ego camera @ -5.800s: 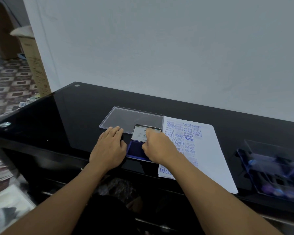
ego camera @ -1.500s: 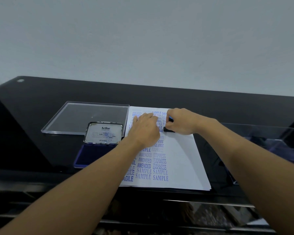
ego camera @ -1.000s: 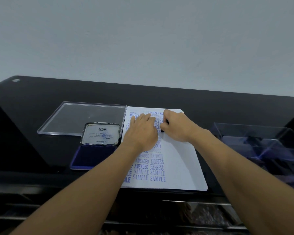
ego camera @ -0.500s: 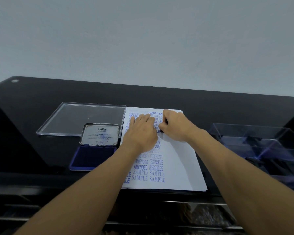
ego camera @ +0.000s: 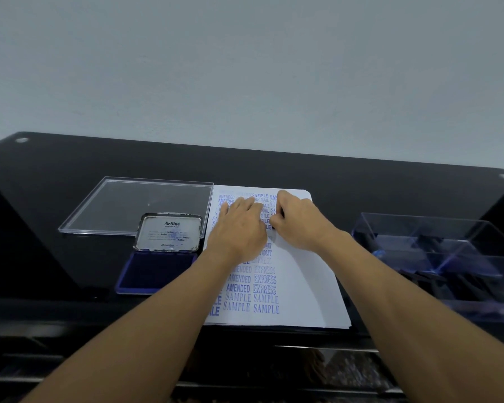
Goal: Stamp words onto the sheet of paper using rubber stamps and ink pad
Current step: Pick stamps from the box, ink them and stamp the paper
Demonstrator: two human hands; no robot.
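Note:
A white sheet of paper [ego camera: 303, 280] lies on the black table, covered on its left half with blue stamped words. My left hand [ego camera: 239, 228] lies flat on the sheet, fingers straight, holding it down. My right hand [ego camera: 298, 221] is curled over a rubber stamp [ego camera: 271, 227] and presses it onto the upper part of the sheet; only a dark sliver of the stamp shows between the hands. An open blue ink pad [ego camera: 154, 271] with its metal lid [ego camera: 169, 232] raised sits left of the paper.
A flat clear plastic lid [ego camera: 122, 205] lies at the back left. A clear plastic box [ego camera: 437, 257] holding several stamps stands at the right. The black glass table [ego camera: 361, 175] backs onto a pale wall; its front edge runs just below the paper.
My right hand brought the stamp from the ink pad to the paper and set it down beside my left hand. Over the last second both hands have stayed almost still.

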